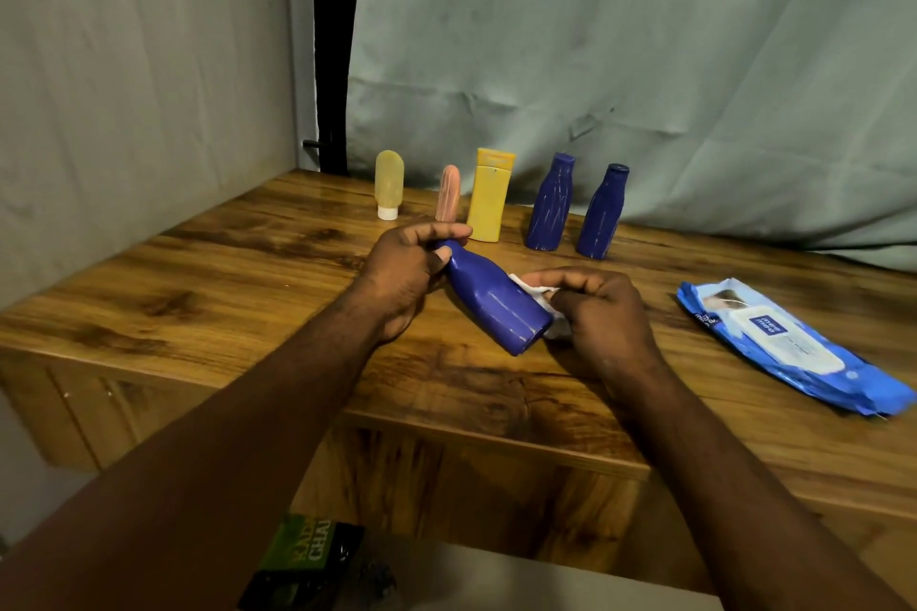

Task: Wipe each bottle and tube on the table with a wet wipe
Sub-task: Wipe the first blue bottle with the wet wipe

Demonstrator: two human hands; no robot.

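Observation:
My left hand (407,270) grips the neck of a blue bottle (489,295), which is tilted with its base toward me above the wooden table (248,293). My right hand (603,313) presses a white wet wipe (533,285) against the bottle's lower right side. Along the back of the table stand a pale yellow tube (388,184), a pink tube (448,193), a yellow bottle (489,195) and two more blue bottles (551,201) (603,212), all upright.
A blue pack of wet wipes (789,345) lies flat on the table at the right. A grey cloth backdrop (620,40) hangs behind the table. A green and black packet (302,561) sits below the table's front edge.

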